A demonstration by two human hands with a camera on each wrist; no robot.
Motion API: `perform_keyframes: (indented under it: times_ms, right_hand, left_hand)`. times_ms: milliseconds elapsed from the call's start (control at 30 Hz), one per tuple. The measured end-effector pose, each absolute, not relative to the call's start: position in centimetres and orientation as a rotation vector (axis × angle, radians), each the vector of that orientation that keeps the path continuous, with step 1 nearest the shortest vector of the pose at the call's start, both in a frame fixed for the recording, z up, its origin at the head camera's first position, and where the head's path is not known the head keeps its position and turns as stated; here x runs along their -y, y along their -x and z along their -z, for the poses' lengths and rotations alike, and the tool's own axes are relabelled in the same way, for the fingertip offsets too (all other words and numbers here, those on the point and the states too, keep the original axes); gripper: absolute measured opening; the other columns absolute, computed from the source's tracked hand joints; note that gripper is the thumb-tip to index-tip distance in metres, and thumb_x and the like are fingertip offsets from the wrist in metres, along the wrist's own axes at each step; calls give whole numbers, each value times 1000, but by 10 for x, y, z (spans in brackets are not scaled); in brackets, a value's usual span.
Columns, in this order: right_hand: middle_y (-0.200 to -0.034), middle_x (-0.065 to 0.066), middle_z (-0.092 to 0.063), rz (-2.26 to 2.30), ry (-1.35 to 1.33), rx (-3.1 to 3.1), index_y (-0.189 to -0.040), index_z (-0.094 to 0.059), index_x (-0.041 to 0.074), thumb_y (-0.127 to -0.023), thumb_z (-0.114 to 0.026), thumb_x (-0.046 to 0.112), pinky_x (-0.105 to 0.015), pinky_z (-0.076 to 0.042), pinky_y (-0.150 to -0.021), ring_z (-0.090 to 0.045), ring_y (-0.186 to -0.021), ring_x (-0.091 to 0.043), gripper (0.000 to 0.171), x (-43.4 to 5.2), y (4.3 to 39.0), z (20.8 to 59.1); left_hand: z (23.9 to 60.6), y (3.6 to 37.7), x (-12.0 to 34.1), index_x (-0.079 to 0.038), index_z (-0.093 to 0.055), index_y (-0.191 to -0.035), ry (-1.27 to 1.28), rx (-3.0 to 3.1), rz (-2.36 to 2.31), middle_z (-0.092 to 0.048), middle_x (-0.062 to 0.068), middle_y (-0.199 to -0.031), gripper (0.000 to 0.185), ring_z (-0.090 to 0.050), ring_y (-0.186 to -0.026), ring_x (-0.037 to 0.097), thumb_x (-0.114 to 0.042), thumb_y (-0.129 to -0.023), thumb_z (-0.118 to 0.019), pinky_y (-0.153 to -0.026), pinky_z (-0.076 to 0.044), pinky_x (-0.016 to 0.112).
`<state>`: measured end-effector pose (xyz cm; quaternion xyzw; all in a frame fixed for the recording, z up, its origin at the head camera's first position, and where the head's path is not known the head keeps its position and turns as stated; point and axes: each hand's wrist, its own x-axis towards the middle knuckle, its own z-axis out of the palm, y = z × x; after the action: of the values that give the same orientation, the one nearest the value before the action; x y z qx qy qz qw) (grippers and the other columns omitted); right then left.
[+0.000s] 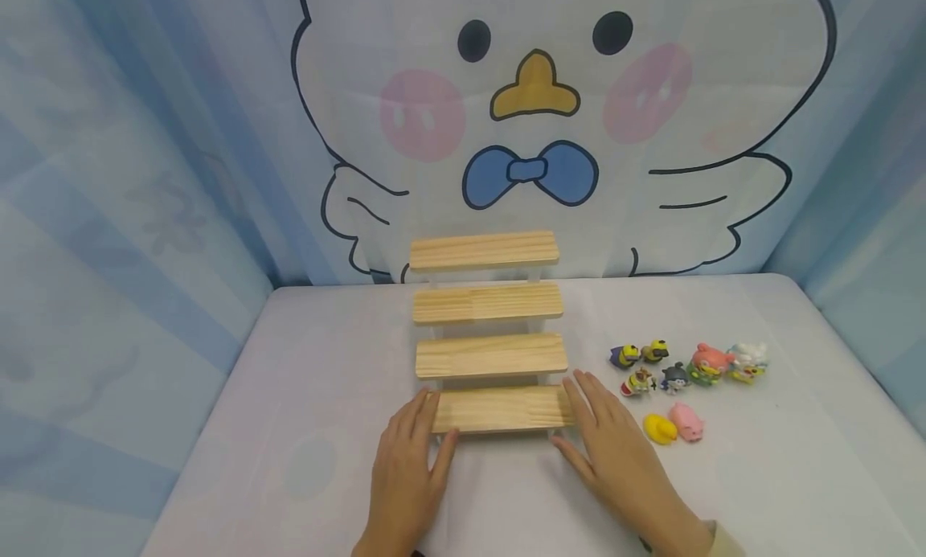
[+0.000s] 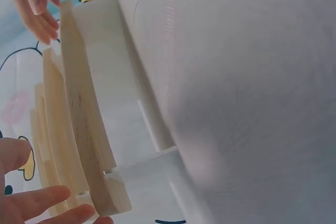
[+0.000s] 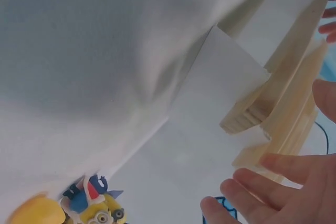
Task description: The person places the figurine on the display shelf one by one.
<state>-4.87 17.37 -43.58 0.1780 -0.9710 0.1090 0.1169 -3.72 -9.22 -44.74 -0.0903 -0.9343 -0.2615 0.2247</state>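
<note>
Both hands reach forward side by side, palms down, well apart. Left hand (image 1: 411,459): fingers straight and together, pointing forward, thumb spread to the inner side. Right hand (image 1: 613,448): fingers straight, slightly spread, angled forward and inward; thumb extended toward the left hand. A pale sleeve cuff (image 1: 723,537) covers the right wrist. The left wrist is bare.
</note>
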Motion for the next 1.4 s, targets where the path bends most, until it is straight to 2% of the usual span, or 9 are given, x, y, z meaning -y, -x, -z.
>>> perform_keyframes:
  times_ms: [267, 500, 767, 967, 1133, 1400]
  right_hand:
    - [-154, -20, -37, -311, -512, 2825, -151, -35, 2, -94, -67, 37, -53, -39, -112, -39, -139, -36, 74, -179, 52, 436]
    - [-154, -22, -36, -268, -531, 2855, -152, -33, 2, -92, -70, 34, -54, -40, -112, -39, -139, -37, 77, -186, 55, 437]
    - [-153, -23, -37, -256, -526, 2868, -150, -33, 0, -88, -76, 29, -56, -40, -111, -39, -138, -39, 81, -195, 62, 435]
    - [-149, -25, -40, -289, -532, 2815, -149, -34, -2, -86, -77, 23, -57, -41, -109, -43, -134, -41, 80, -203, 68, 432]
    - [-151, -24, -37, -286, -475, 2889, -149, -34, -1, -88, -76, 25, -59, -39, -110, -40, -136, -42, 79, -206, 71, 428]
    - [-150, -27, -37, -299, -457, 2895, -145, -38, -4, -84, -80, 15, -60, -41, -108, -40, -135, -45, 77, -215, 74, 422]
  left_hand:
    - [448, 41, 96, -7, -56, -137, 151, 2619, 916, -55, 12, -141, 48, -52, -129, 32, -33, -97, -64, -106, -47, 50]
    - [448, 46, 99, -9, -59, -134, 69, 2569, 1093, -58, 8, -136, 43, -53, -129, 28, -23, -95, -69, -109, -45, 48]
    - [453, 50, 103, -6, -61, -130, 55, 2493, 1225, -62, 6, -127, 40, -61, -116, 21, -10, -91, -72, -91, -56, 39]
    - [456, 53, 107, -6, -61, -128, 28, 2470, 1336, -62, 6, -125, 39, -62, -111, 21, -6, -91, -71, -90, -57, 38]
    - [458, 56, 108, -4, -60, -129, 8, 2453, 1442, -63, 10, -122, 39, -64, -108, 23, -4, -91, -69, -90, -58, 36]
    - [462, 61, 114, -1, -59, -131, -76, 2376, 1785, -63, 16, -127, 41, -66, -108, 27, -4, -91, -70, -91, -57, 24]
